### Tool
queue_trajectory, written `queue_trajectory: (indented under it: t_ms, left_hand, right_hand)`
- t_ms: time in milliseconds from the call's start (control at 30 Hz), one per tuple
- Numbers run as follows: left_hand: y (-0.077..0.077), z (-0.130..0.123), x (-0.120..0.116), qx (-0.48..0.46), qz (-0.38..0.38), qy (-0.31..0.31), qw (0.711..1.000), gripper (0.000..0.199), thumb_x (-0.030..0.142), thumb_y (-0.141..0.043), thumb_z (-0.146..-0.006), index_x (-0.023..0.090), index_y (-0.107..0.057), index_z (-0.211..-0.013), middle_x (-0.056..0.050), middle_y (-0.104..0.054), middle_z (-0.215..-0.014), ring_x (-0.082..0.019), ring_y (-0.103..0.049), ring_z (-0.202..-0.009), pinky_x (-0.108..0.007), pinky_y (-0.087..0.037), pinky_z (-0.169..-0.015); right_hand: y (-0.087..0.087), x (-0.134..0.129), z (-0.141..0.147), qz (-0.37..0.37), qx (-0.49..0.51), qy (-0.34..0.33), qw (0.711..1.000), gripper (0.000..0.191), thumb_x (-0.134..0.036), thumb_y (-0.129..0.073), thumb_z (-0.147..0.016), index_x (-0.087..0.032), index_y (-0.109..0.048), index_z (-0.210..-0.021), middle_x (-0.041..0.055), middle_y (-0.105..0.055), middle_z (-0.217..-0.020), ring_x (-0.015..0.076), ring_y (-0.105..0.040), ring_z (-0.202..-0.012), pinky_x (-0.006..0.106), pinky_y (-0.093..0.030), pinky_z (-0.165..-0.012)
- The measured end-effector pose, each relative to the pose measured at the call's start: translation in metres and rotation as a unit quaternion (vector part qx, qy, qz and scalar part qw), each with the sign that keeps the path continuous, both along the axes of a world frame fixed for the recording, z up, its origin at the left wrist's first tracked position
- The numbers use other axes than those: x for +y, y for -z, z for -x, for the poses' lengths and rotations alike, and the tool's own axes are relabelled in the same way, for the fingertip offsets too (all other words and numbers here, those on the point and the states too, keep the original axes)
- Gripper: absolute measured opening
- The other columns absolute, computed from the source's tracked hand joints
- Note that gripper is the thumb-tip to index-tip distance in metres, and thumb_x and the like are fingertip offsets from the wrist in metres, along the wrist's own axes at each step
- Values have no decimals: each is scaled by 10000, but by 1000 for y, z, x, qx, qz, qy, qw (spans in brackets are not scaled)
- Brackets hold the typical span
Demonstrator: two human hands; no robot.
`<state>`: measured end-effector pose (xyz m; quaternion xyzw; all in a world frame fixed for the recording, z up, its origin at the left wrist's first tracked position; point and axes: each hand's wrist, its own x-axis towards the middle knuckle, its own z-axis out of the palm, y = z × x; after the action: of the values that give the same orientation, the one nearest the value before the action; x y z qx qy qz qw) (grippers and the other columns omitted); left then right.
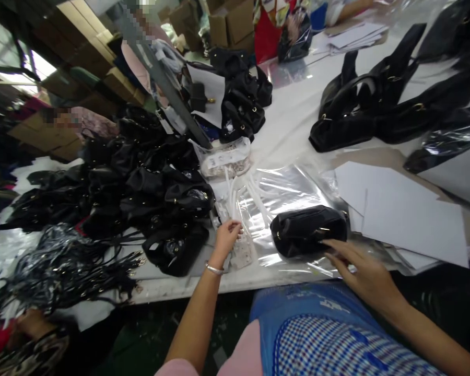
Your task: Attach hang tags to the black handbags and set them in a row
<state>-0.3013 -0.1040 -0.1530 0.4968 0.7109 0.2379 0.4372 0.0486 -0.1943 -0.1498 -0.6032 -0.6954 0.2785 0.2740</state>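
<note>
Where a tangle of dark straps [58,266] covers the left end of the tabletop [285,122], black bags [144,180] are heaped just beside it. Right of that heap, the left hand [227,238] hovers or rests near some white strips [232,201]; its grip is narrow, fingers curled, and whether it pinches anything I cannot tell. Farther back sits a clear bag of small parts [227,161]. Next, a black pouch [309,230] lies on clear plastic [297,183], in front of the person. At its near right side is the right hand [360,265], slightly blurred, its grip loosely spread, fingertips at the pouch. White sheets [411,214] lie rightmost.
</note>
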Motion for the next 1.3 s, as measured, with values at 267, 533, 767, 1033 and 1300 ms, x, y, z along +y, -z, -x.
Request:
queue_trajectory:
  t_ms: [267, 533, 767, 1033, 1300]
  left_hand:
    - [65, 2, -114, 230, 20, 37, 972, 467, 186, -733, -743, 197, -573, -1181, -106, -574, -1245, -243, -566, -1130, -343, -445, -954]
    - [69, 7, -117, 282, 16, 34, 959, 192, 279, -668, -827, 210, -657, -1006, -65, -636, -1046, -219, -582, -1018, -294, -433, -843]
    - [64, 5, -124, 37, 15, -86, 996, 281, 426, -674, -772, 155, -724, -833, -34, -681, -794, -163, -572, -697, -269, -430, -677]
    - [38, -33, -145, -124, -24, -100, 987, 356, 491, -665, -776, 147, -739, -829, -63, -680, -825, -173, -572, -746, -289, -445, -717]
    - [15, -53, -120, -480, 178, -192, 837, 567, 619, -587, -803, 147, -668, -1108, -114, -651, -1006, -38, -394, -532, -139, -201, -402]
  right_hand:
    - [3, -2, 43, 159, 88, -246, 952, 283, -388, -495, -922, -275, -731, -1031, 45, -742, -1013, 226, -700, -920, 328, -555, -824]
    - [20, 17, 91, 221, 134, -290, 922, 304, -395, -500, -909, -230, -734, -1012, 46, -743, -860, 201, -688, -757, 302, -533, -743]
    - [46, 27, 147, 359, 210, -172, 893, 497, -580, -504, -857, -161, -731, -998, 122, -725, -1050, 275, -653, -1007, 432, -487, -906]
    - [47, 33, 175, 529, 357, -43, 769, 465, -531, -701, -704, -145, -707, -963, 102, -722, -949, 185, -659, -810, 298, -509, -715]
    - [12, 32, 136, 313, 206, -148, 915, 367, -476, -530, -853, -155, -681, -756, -18, -577, -571, 131, -531, -553, 238, -395, -529]
